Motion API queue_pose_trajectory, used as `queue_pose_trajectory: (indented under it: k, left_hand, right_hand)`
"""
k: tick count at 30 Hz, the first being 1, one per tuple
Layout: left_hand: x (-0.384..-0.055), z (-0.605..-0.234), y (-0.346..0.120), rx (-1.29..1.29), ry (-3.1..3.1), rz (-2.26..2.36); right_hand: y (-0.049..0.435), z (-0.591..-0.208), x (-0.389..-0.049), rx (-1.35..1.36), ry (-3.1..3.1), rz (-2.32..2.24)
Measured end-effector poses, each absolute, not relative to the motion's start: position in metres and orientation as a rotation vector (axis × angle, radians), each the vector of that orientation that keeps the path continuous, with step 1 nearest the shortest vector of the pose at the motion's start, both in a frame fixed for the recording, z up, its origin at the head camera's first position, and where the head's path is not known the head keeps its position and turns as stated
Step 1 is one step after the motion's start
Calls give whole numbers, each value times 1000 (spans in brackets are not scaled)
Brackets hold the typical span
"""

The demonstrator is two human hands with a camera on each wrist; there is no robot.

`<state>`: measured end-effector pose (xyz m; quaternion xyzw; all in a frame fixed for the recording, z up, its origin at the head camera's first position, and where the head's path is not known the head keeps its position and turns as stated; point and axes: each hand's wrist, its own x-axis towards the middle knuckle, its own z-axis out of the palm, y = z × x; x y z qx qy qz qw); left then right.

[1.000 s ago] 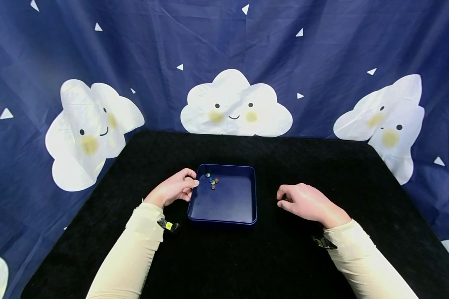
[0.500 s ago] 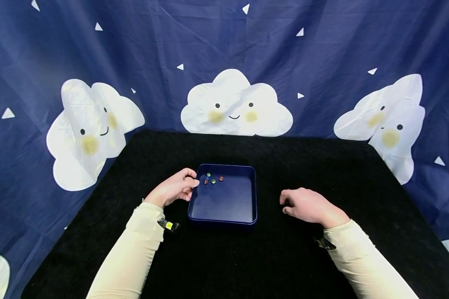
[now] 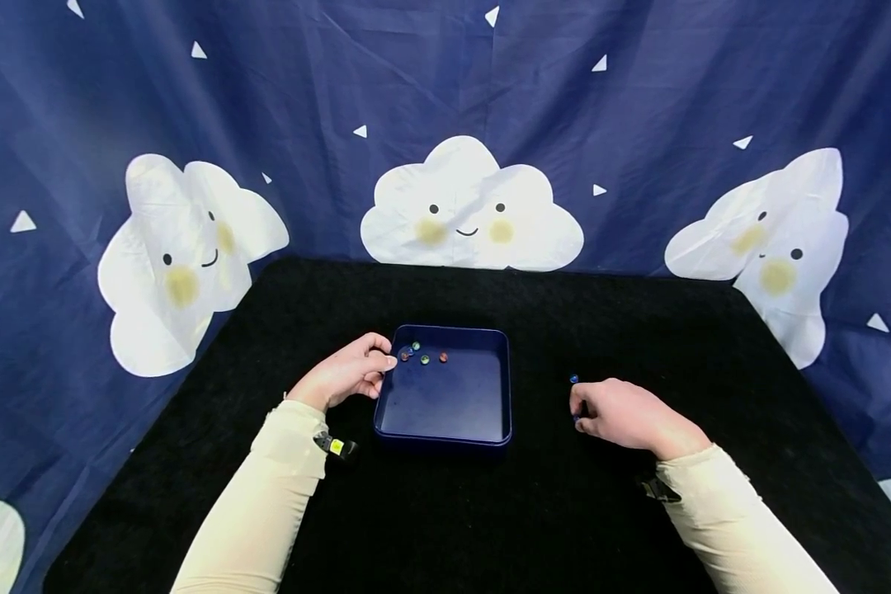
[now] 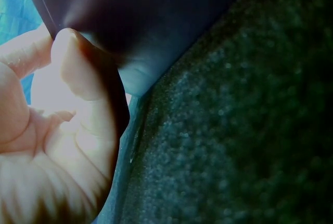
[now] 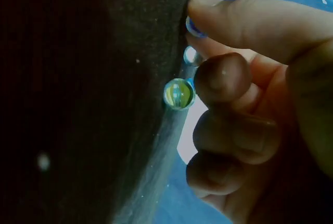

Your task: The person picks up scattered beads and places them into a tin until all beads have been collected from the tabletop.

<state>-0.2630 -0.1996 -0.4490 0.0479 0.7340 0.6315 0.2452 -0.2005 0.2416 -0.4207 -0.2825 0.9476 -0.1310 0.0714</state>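
Observation:
In the head view my left hand point(image 3: 349, 371) grips the left side of a square navy tray point(image 3: 445, 440), its thumb over the rim. The left wrist view shows the thumb and fingers at the tray's wall point(image 4: 156, 5). Several small glass marbles point(image 3: 425, 360) lie in the tray's far left part. Right of the tray, low over the black cloth, my right hand point(image 3: 634, 415) pinches a blue marble point(image 5: 194, 27) between thumb and index finger. Its other fingers are curled. Just beyond it a blue marble point(image 3: 574, 379) lies on the cloth.
A black cloth point(image 3: 460, 520) covers the table. In the right wrist view a yellow-green marble point(image 5: 179, 94) and a pale shiny marble point(image 5: 191, 56) show beside the curled fingers. A blue curtain point(image 3: 327, 82) with white clouds hangs behind the table.
My right hand has moved slightly right and nearer to me, and a blue marble shows beyond it. In the tray the marbles have rolled apart. The left hand keeps its place.

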Motion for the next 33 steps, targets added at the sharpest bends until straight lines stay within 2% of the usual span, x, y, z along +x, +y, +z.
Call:
queue_pose_trajectory:
  k: [25, 33]
  left_hand:
    - [-264, -450, -200, 124, 2002, 1724]
    - [-263, -447, -199, 113, 2004, 1719]
  right_hand:
    - [182, -391, -205, -1059, 2904, -555]
    - [168, -394, -206, -1128, 2905, -569]
